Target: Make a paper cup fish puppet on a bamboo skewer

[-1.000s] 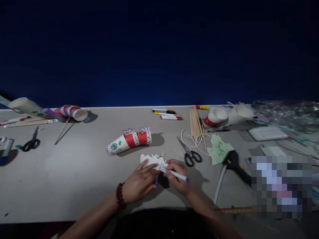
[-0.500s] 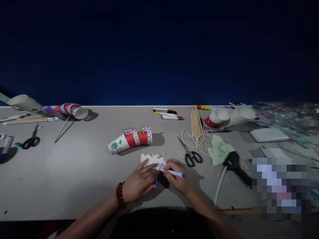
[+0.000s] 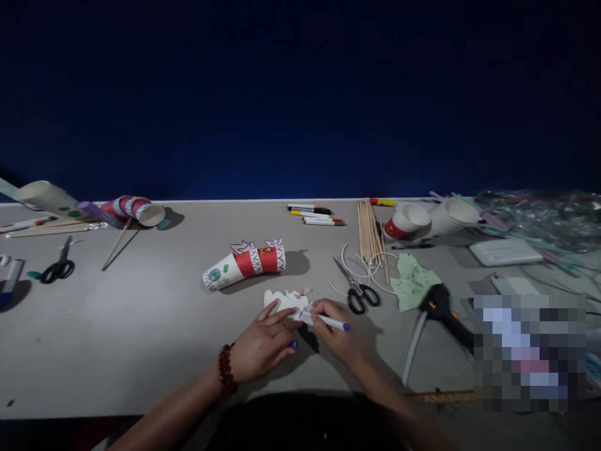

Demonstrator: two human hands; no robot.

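Note:
A white paper cutout (image 3: 285,301) with a jagged edge lies on the grey table (image 3: 141,326) in front of me. My left hand (image 3: 261,344), with a dark red bead bracelet at the wrist, presses the cutout down with stretched fingers, and a purple pen cap (image 3: 293,344) sits by its fingertips. My right hand (image 3: 335,332) grips a purple-ended marker (image 3: 332,322), tip on the cutout's right part. Just behind lies a decorated paper cup (image 3: 244,264) on its side, red and white with zigzag lines.
Black scissors (image 3: 357,291), white cord loops (image 3: 364,266), wooden sticks (image 3: 370,238), a green paper scrap (image 3: 413,282) and a black glue gun (image 3: 446,313) lie to the right. Markers (image 3: 314,215) and paper cups (image 3: 408,222) sit at the back. Left: more cups (image 3: 134,210) and scissors (image 3: 57,268).
The marker in my right hand has shifted slightly, its purple end moving a little left and up. My left hand stays pressed on the cutout.

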